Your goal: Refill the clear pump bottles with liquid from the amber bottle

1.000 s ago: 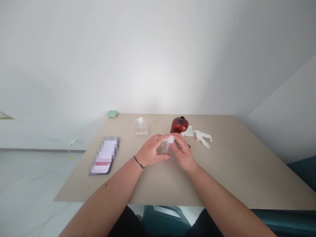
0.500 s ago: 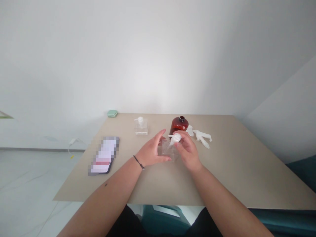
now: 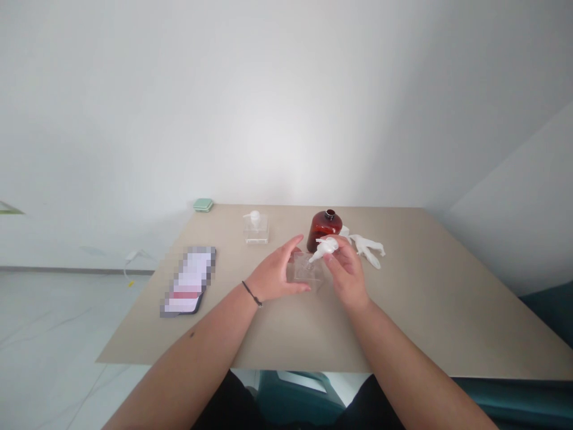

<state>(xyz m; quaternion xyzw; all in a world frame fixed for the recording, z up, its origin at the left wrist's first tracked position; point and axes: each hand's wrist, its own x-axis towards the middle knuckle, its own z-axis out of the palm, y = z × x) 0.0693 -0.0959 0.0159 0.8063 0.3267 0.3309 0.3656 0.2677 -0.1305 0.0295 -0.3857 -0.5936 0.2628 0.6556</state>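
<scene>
A clear square bottle (image 3: 307,276) stands on the table, and my left hand (image 3: 278,272) is wrapped round its left side, thumb in front. In the fingers of my right hand (image 3: 347,269) is a white pump head (image 3: 326,246), tilted so that its lower end points down and left at the clear bottle's top. Whether the tube is still inside the bottle I cannot tell. Just behind my right hand is a dark red-brown bottle (image 3: 323,226) with an uncovered neck.
A second clear bottle with a white pump (image 3: 256,228) is at the back left. White pump pieces or gloves (image 3: 367,248) lie right of the brown bottle. A phone (image 3: 190,280) lies at the left, a small green case (image 3: 203,205) in the far left corner of the table (image 3: 425,298).
My right hand has moved slightly right and tipped the pump head over, so it leans more and sits farther from the clear bottle's middle. My left hand stays in place.
</scene>
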